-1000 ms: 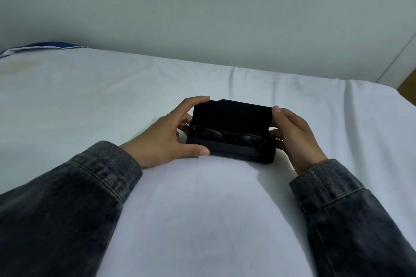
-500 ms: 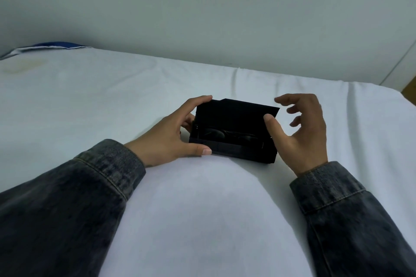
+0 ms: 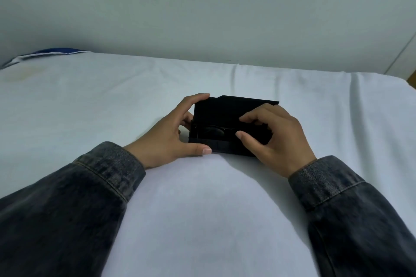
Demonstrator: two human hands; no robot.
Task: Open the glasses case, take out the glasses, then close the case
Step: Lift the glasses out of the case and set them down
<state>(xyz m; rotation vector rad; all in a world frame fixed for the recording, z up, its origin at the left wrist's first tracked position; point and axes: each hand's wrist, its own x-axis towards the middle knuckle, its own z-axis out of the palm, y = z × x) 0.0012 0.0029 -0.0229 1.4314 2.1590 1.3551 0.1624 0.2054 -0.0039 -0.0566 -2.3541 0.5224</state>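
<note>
And now the right hand (image 3: 276, 135), spread wide off the case's right end a moment ago, dips thumb and fingers into the open glasses case (image 3: 225, 126) on the bed (image 3: 202, 209), pinching at the glasses (image 3: 213, 133) inside, though whether they're gripped I cannot tell, while the left hand (image 3: 177, 135) clamps the case's left end, so the lift-out looks imminent.
</note>
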